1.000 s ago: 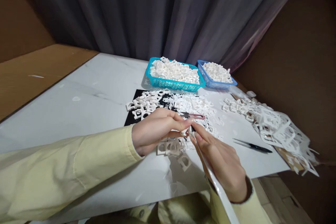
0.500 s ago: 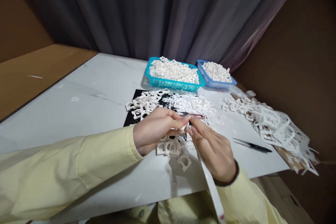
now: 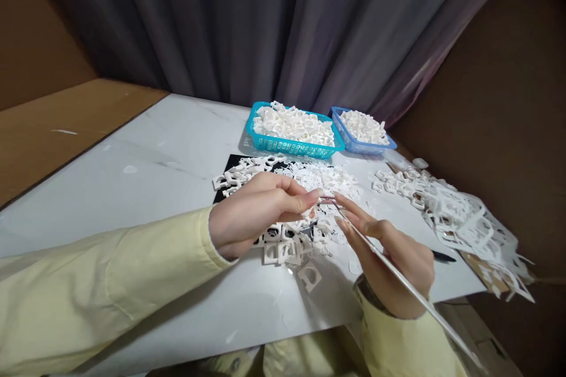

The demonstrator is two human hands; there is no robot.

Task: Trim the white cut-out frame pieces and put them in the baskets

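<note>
My left hand (image 3: 254,209) is closed in a pinch, thumb against fingers, around a small white piece (image 3: 312,211) that is mostly hidden. To its right, my right hand (image 3: 389,253) grips a long thin white strip (image 3: 411,285) between thumb and fingers. The strip slants from the fingertips down past the wrist to the lower right. Below the hands lie flat white cut-outs with round holes (image 3: 289,252), and one sits apart nearer the front (image 3: 309,275). A slim pinkish tool (image 3: 327,198) shows partly between the hands; its kind is unclear.
A turquoise basket (image 3: 287,147) and a blue basket (image 3: 369,145) full of white pieces stand at the back. White scraps (image 3: 327,177) cover a black mat (image 3: 234,161). A tangled heap of white offcuts (image 3: 473,224) and a black pen-like tool (image 3: 443,257) are at right.
My right hand has moved right and away from my left hand, and its fingers are straighter. The strip has swung to the right with it. The left hand has shifted slightly left.
</note>
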